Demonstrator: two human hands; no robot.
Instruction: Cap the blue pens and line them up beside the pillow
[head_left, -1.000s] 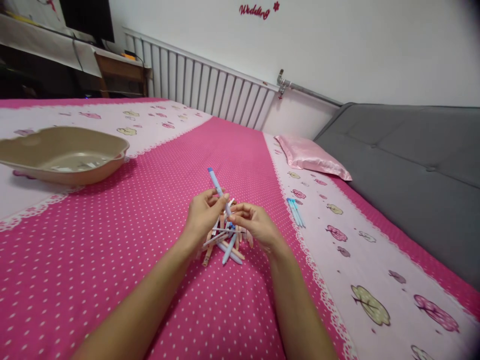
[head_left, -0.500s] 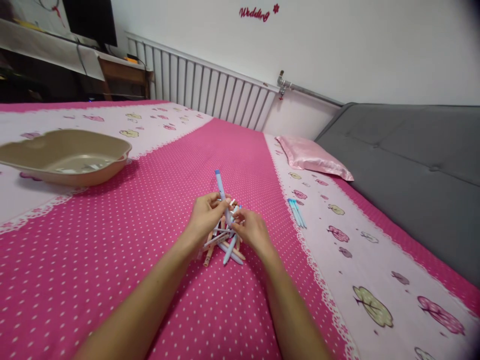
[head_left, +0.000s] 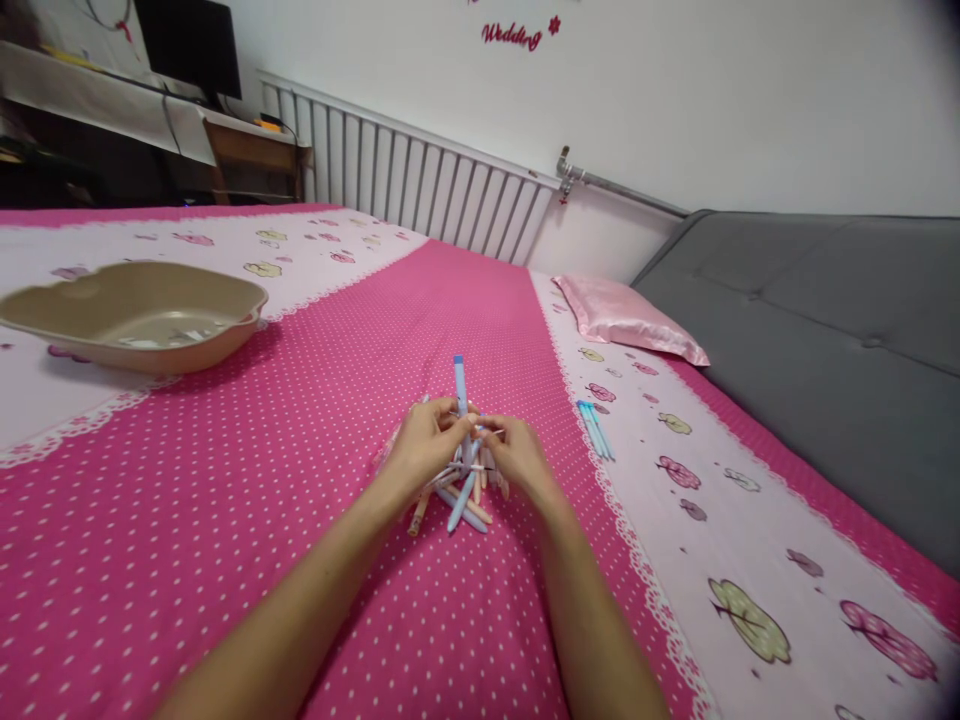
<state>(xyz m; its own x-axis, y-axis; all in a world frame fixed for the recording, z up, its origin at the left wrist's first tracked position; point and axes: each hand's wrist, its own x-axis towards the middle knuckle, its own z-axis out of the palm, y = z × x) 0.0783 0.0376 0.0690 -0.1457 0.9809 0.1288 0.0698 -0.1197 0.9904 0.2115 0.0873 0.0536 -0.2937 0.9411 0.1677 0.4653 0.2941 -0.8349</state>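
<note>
A light blue pen [head_left: 460, 385] stands nearly upright between my two hands over the pink dotted bedspread [head_left: 262, 470]. My left hand [head_left: 425, 446] is closed around its lower part. My right hand [head_left: 517, 455] pinches the same pen from the right side. Under both hands lies a pile of blue and peach pens [head_left: 457, 495], partly hidden by my fingers. Two or three more blue pens [head_left: 595, 427] lie side by side on the pale border to the right.
A beige plastic basin [head_left: 135, 315] with small white bits inside sits at the left. A pink satin pillow [head_left: 626, 318] lies at the back right beside a grey sofa [head_left: 825, 330]. A white radiator [head_left: 420, 185] runs along the far wall.
The blue pen has swung from leaning left to almost upright. My right hand has closed in against my left hand and onto the pen.
</note>
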